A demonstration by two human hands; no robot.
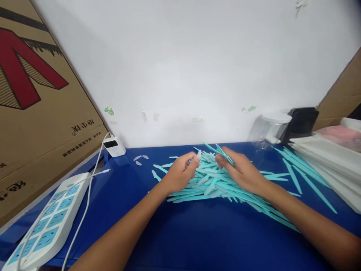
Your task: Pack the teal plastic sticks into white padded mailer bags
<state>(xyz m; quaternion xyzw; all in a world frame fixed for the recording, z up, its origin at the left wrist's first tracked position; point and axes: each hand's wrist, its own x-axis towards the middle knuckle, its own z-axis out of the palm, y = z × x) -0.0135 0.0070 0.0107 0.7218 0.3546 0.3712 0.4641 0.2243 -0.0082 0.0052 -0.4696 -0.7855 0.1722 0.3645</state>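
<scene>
My left hand (180, 172) is closed, pinching a small translucent blade cap (199, 154) upright between thumb and finger. My right hand (244, 171) grips several slim turquoise eyebrow razors (225, 155), their ends pointing up and to the left. Both hands are over a loose pile of similar turquoise razors (211, 184) spread across the blue table (222, 233). A few small translucent caps (138, 163) lie on the table left of my left hand. The lower fingers of my right hand are partly hidden.
A white power strip (60, 210) with cables lies at the left, near a small white device (114, 146) and a large cardboard box (47, 94). At the right are a clear jar (270, 130), a black holder (301, 122) and stacked white bags (327, 162). A white wall (180, 75) stands behind.
</scene>
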